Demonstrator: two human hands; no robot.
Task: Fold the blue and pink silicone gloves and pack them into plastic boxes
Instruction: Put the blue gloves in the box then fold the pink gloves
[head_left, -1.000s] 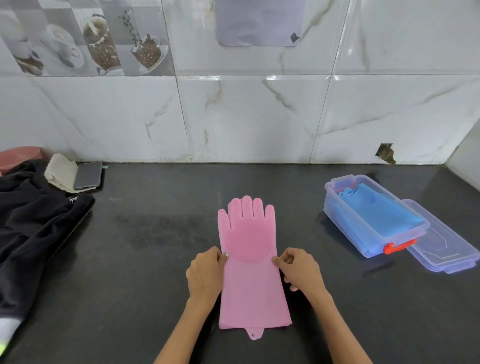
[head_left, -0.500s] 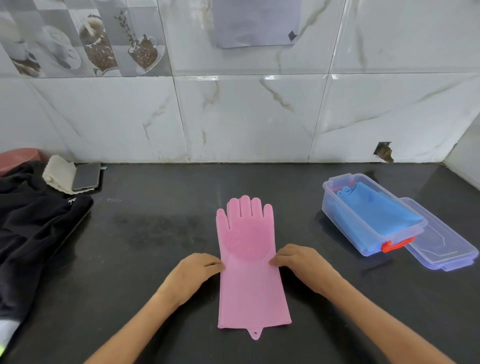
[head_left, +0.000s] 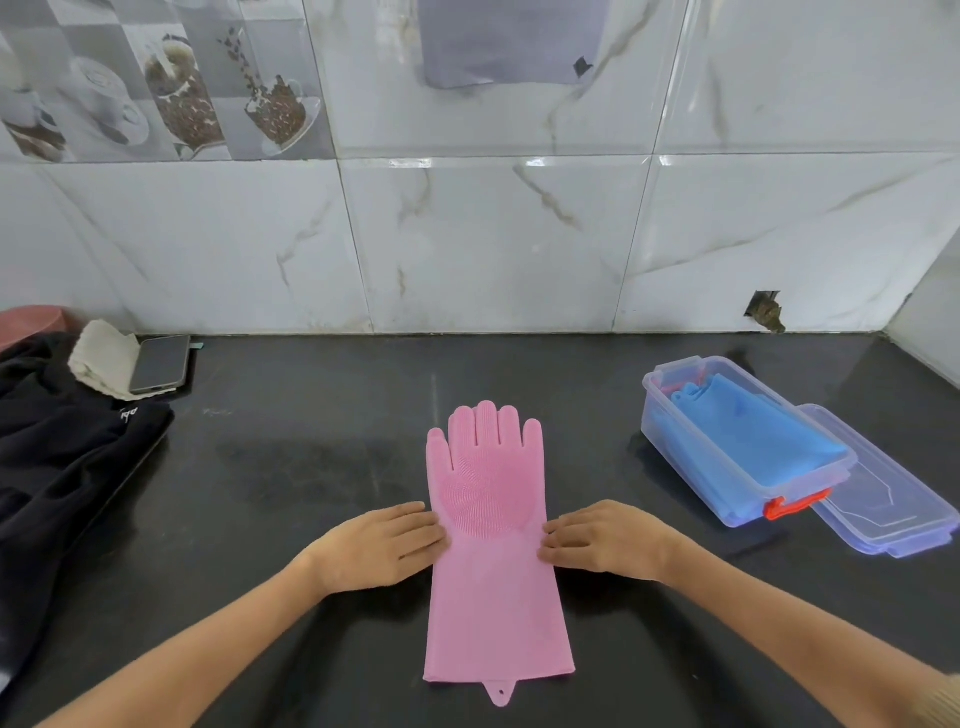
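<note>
I see pink glove (head_left: 493, 545) lying lengthwise away from me, left hand (head_left: 374, 545) and right hand (head_left: 608, 540) flat, fingers open (nothing clamped), pressing opposite edges mid-length

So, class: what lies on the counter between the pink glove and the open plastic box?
Nothing: the head view shows only bare dark counter between the pink glove and the plastic box, apart from the right hand at the glove's edge.

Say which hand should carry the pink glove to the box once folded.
Probably the right hand: it rests at the pink glove's right edge, the side where the open box stands. The left hand would cross over.
</note>
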